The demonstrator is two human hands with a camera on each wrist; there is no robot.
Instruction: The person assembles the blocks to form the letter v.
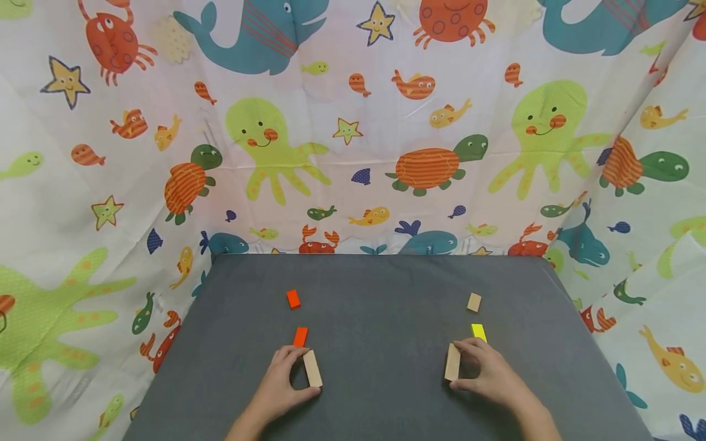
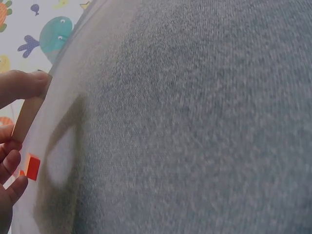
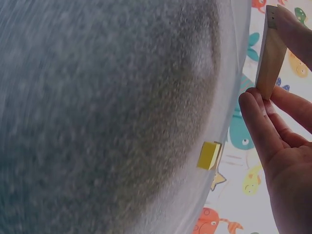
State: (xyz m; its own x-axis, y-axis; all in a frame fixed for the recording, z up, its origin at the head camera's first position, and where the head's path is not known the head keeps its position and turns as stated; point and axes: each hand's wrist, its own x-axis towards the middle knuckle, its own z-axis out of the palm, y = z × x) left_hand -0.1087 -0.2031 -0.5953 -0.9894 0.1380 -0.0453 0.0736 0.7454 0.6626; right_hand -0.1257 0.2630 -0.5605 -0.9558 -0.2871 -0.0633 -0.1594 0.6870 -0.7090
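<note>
My left hand [image 1: 284, 386] pinches a plain wooden block [image 1: 312, 369] by its two ends, between thumb and fingers. In the left wrist view this block [image 2: 30, 114] is held above the grey cloth, with a shadow beside it. On the right, my right hand [image 1: 488, 373] grips a similar long wooden block [image 1: 452, 362] end to end. The right wrist view shows small dark dots near the thumb end of that block [image 3: 271, 53]. Just beyond the left fingers lies a red block [image 1: 300, 336]; a yellow block [image 1: 478, 332] lies just past the right fingers.
Farther back on the grey-covered table [image 1: 386, 306] are another red block [image 1: 293, 299] at left and a small plain wooden block [image 1: 474, 302] at right. A curtain [image 1: 342, 202] printed with sea animals hangs behind the table and along both sides.
</note>
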